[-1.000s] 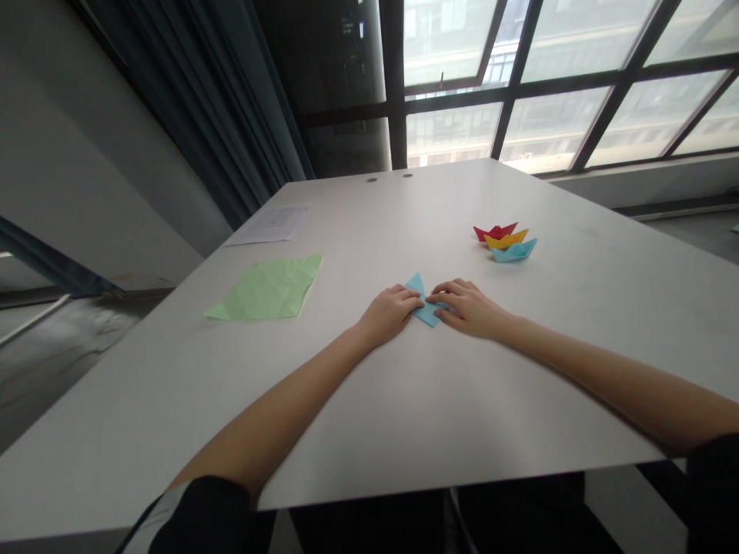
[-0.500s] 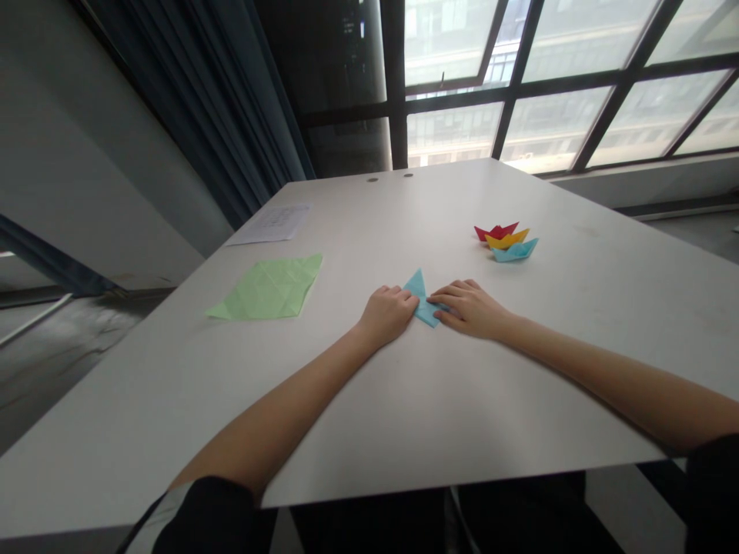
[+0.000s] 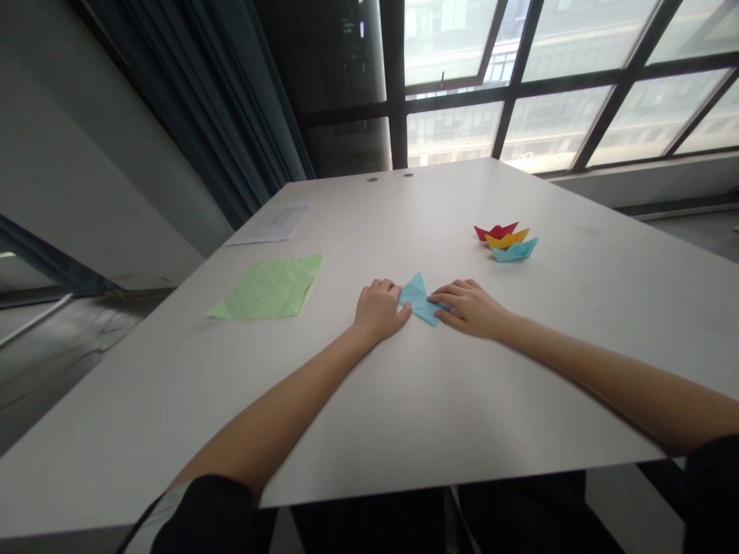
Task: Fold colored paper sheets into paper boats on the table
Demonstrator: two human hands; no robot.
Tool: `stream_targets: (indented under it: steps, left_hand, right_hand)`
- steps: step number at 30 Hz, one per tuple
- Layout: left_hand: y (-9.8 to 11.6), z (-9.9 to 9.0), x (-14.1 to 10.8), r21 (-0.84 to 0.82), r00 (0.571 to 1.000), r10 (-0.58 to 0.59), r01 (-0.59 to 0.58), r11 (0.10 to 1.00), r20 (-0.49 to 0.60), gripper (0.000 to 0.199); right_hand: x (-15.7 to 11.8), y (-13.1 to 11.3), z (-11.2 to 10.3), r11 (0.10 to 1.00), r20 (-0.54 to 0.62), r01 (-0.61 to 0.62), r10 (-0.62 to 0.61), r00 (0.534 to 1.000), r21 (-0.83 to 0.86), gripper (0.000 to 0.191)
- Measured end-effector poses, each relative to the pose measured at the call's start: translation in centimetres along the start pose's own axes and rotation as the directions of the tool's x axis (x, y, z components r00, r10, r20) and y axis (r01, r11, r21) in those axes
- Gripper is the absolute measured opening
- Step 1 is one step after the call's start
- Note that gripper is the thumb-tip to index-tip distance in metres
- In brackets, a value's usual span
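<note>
A light blue folded paper [image 3: 416, 294] lies on the table between my two hands, with a pointed corner facing away from me. At its left edge rests my left hand [image 3: 379, 310], thumb spread away from the fingers and the fingertips close to the paper. My right hand [image 3: 469, 308] has the paper's right part between thumb and fingers, which hides that end. Off to the left, a creased light green paper sheet [image 3: 271, 288] lies spread out. Beyond my right hand stand a red paper boat [image 3: 495, 231], a yellow paper boat [image 3: 506, 240] and a light blue paper boat [image 3: 516, 251], close together.
The white table [image 3: 369, 431] stretches from my body towards the windows [image 3: 456, 131]. A printed white sheet [image 3: 274, 224] lies near its left edge. Two round discs or grommets sit at the far edge. A dark blue curtain [image 3: 231, 92] hangs at the left.
My left hand has shifted slightly left and its thumb has moved apart from the fingers, baring more of the blue paper. My right hand stays in nearly the same place.
</note>
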State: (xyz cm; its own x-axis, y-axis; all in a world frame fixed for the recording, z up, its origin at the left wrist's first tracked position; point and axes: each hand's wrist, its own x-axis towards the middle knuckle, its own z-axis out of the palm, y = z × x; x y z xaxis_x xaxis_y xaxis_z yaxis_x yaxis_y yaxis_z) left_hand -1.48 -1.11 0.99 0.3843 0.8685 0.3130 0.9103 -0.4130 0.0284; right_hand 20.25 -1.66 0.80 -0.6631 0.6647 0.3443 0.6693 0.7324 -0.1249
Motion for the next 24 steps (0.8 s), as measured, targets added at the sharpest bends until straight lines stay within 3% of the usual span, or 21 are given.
stream_targets:
  steps: [5, 9, 14, 24]
  left_hand:
    - [-0.16, -0.04, 0.09, -0.118, 0.997, 0.032, -0.041, 0.992, -0.073, 0.027]
    - [-0.27, -0.08, 0.09, -0.201, 0.987, 0.118, -0.139, 0.970, -0.111, 0.017]
    - [-0.34, 0.13, 0.09, -0.232, 0.964, 0.251, -0.265, 0.936, -0.086, 0.019]
    - [-0.61, 0.38, 0.24, -0.281, 0.930, 0.363, -0.362, 0.889, -0.052, 0.023]
  right_hand:
    - [-0.06, 0.17, 0.06, 1.000, -0.002, -0.017, 0.017, 1.000, -0.003, 0.035]
    - [-0.04, 0.13, 0.03, 1.000, -0.002, -0.025, 0.025, 1.000, -0.003, 0.034]
    - [-0.01, 0.07, 0.17, 0.999, -0.009, -0.047, 0.048, 0.999, 0.013, 0.031]
    - [-0.10, 0.35, 0.32, 1.000, -0.003, -0.019, 0.019, 1.000, 0.021, 0.033]
